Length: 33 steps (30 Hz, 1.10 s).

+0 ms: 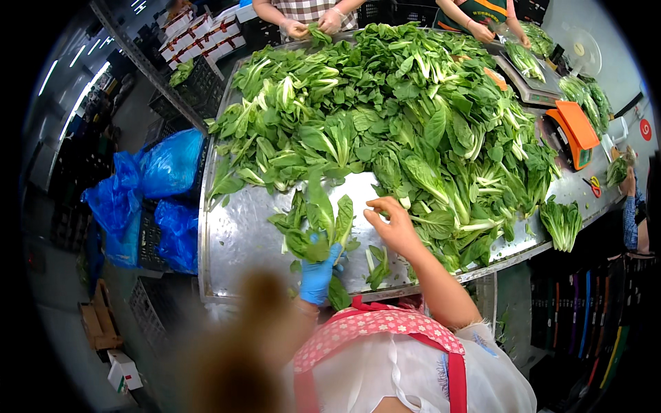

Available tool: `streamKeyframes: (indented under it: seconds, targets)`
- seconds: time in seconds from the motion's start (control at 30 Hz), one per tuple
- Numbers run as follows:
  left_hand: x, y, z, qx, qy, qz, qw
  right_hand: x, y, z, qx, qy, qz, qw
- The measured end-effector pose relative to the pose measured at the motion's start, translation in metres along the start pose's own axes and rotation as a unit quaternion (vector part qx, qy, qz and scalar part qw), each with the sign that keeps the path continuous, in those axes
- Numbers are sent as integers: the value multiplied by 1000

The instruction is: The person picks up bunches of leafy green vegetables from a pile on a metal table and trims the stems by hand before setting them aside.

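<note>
My left hand, in a blue glove, is closed around the stems of a bunch of leafy greens, leaves pointing away from me over the metal table. To its right, my bare right hand hovers near the edge of a large heap of bok choy-like greens. Its thumb and forefinger are slightly apart, and I see nothing between them. Loose leaves lie on the metal between me and the heap.
Across the table, two people's hands handle greens. On the right are an orange scale, scissors and a separate bunch. Blue plastic bags and black crates stand left of the table.
</note>
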State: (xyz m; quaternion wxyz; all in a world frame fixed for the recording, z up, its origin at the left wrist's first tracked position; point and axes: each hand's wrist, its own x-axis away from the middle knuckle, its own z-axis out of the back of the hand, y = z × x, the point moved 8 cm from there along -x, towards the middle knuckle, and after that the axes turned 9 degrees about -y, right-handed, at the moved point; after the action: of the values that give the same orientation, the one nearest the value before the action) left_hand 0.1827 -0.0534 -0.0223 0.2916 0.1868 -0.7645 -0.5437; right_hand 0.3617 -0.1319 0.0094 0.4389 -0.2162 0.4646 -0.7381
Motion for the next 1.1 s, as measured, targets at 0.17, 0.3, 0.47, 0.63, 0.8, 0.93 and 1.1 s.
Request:
streamKeyframes:
  seconds: [0.17, 0.3, 0.47, 0.63, 0.8, 0.93, 1.1]
  targets:
    - [-3, -6, -5, -35, -25, -38, 998, 2, 24, -36, -350, -35, -115, 929]
    - [5, -10, -4, -1, 8, -28, 1000, 6, 22, -39, -411, -77, -125, 900]
    - [5, -12, -6, 17, 7, -19, 1000, 10, 16, -41, -451, -99, -120, 879]
    - [6, -15, -10, 35, -6, 23, 999, 13, 17, -47, -414, -116, -132, 893]
    - [-1, -10, -10, -74, -24, -66, 995, 33, -4, -66, -331, -176, -94, 922]
    - [-4, -18, -8, -116, -35, -36, 992, 32, -12, -73, -409, -167, -92, 892]
    - [-3, -21, -10, -47, -35, 109, 992, 36, -7, -73, -410, -151, -40, 898]
